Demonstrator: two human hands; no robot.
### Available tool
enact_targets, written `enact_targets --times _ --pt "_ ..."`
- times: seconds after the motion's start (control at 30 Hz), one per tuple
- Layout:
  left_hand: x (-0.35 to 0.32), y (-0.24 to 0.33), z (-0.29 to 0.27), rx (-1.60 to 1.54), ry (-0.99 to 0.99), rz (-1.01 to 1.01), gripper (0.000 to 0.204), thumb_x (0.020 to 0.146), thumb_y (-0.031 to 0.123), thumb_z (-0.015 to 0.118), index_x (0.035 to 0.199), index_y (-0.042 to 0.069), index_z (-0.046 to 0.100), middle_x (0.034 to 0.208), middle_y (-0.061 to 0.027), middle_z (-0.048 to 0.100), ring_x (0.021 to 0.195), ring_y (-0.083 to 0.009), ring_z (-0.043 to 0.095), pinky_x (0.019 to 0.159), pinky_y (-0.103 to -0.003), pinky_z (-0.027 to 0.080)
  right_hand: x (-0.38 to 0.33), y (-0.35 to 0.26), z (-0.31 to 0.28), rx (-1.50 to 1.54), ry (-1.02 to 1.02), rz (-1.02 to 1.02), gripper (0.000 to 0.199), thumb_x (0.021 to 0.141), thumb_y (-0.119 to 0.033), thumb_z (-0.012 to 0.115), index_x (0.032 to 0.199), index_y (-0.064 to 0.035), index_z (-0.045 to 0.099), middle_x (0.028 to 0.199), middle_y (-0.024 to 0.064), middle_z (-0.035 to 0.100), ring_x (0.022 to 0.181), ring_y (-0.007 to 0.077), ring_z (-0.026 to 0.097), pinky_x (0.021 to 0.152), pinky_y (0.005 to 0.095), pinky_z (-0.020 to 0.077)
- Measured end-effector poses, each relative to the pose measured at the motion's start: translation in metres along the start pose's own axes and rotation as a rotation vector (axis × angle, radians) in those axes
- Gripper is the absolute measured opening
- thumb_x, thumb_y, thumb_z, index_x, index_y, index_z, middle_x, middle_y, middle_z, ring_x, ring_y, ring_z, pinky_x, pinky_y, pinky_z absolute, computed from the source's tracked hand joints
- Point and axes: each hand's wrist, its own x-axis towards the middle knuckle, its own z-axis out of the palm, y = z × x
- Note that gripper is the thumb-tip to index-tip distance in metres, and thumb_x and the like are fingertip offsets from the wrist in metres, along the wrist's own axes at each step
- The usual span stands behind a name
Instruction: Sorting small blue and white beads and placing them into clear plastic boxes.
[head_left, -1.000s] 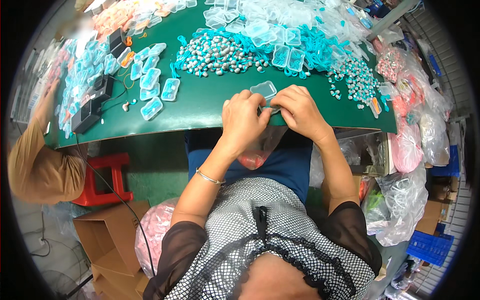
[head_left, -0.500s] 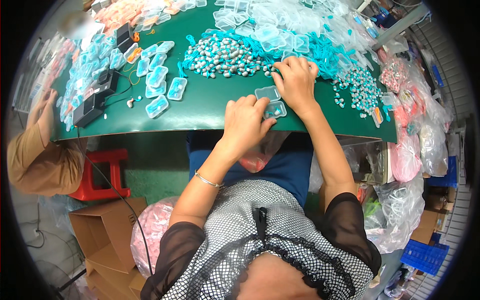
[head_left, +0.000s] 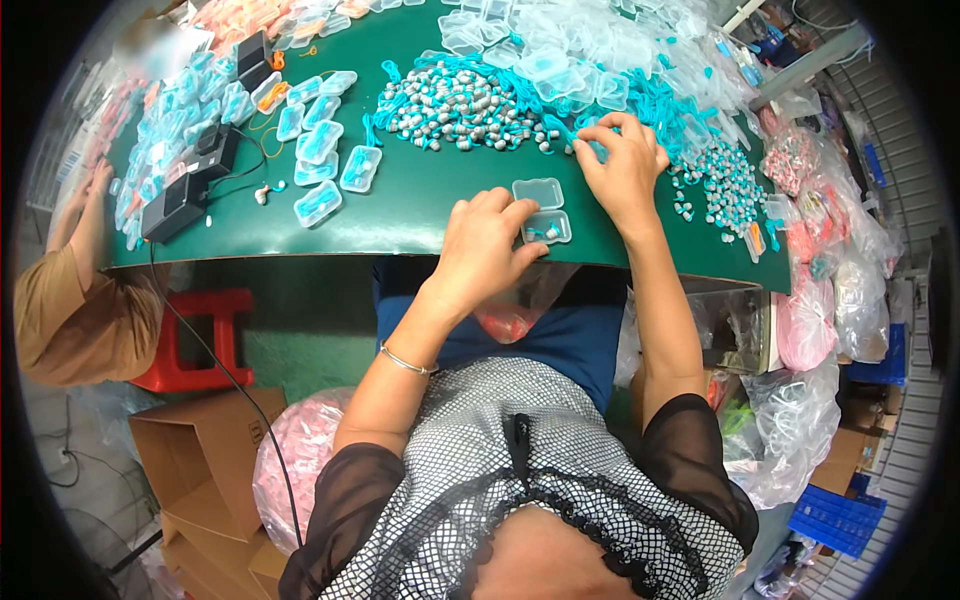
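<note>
A small clear plastic case (head_left: 545, 228) lies with its lid (head_left: 540, 193) folded back near the table's front edge. Inside the case is a small grey and teal piece. My left hand (head_left: 484, 236) grips the case's left side between thumb and fingers. To the right, my right hand (head_left: 622, 168) has thumb and fingertips closed on a teal cord (head_left: 598, 150), partly hidden by the fingers. Beyond it lie a heap of grey-and-teal earplug-like pieces (head_left: 455, 108) and a tangle of teal cords (head_left: 650, 100).
Several filled clear cases (head_left: 318, 203) lie to the left, beside black box-shaped devices (head_left: 174, 207) with a cable. Empty cases (head_left: 550, 70) pile up at the back. More small pieces (head_left: 730, 185) lie at right. Another person's arm (head_left: 85, 225) reaches in at far left.
My right hand has moved right, away from the case and toward the teal cords. My left hand stays at the case, with slight shift. The view has shifted a little.
</note>
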Motion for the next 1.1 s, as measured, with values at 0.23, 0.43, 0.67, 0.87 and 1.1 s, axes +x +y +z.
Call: enact_targets --times 0.23,0.43,0.67,0.87,1.1 --pt "0.005 -0.006 -0.004 -0.123 -0.076 -0.081 0.044 0.066 0.023 0.085 0.105 0.008 0.068 0.088 -0.0080 0.058 0.093 -0.0287 0.060 0.079 -0.042 0.044 -0.037 0.002 -0.039 0.343 -0.048 -0.188 0.011 0.078 -0.015 0.075 0.088 -0.0132 0.072 0.094 0.0010 0.066 0.092 0.0212 0.061 0.089 0.0393 0.0362" --pt "0.007 -0.006 -0.003 -0.134 -0.095 -0.093 0.046 0.064 0.024 0.086 0.103 0.008 0.068 0.087 -0.0076 0.059 0.092 -0.0289 0.060 0.079 -0.042 0.044 -0.052 -0.014 -0.050 0.195 -0.182 -0.410 0.009 0.079 -0.015 0.074 0.087 -0.0138 0.069 0.092 -0.0004 0.065 0.091 0.0190 0.061 0.096 0.0451 0.0347" --pt "0.007 -0.006 -0.004 -0.129 -0.101 -0.099 0.046 0.063 0.024 0.086 0.102 0.008 0.067 0.087 -0.0078 0.059 0.092 -0.0291 0.060 0.078 -0.042 0.044 -0.048 -0.028 -0.057 0.083 -0.260 -0.465 0.017 0.077 -0.013 0.072 0.093 -0.0144 0.069 0.089 0.0003 0.063 0.094 0.0198 0.060 0.098 0.0485 0.0354" --pt "0.004 -0.009 0.000 -0.129 -0.049 -0.048 0.045 0.064 0.023 0.086 0.101 0.007 0.066 0.083 -0.0071 0.058 0.085 -0.0280 0.059 0.074 -0.041 0.044 -0.053 -0.020 -0.047 0.144 -0.280 -0.488 0.022 0.077 -0.013 0.071 0.099 -0.0139 0.069 0.095 0.0021 0.063 0.097 0.0211 0.060 0.096 0.0471 0.0368" --pt "0.002 -0.009 0.000 -0.112 -0.017 0.000 0.048 0.065 0.022 0.086 0.105 0.007 0.064 0.080 -0.0061 0.057 0.079 -0.0275 0.058 0.070 -0.040 0.044 -0.033 -0.017 -0.025 0.148 -0.238 -0.273 0.024 0.082 -0.013 0.070 0.105 -0.0107 0.066 0.101 0.0054 0.063 0.099 0.0248 0.060 0.091 0.0416 0.0393"
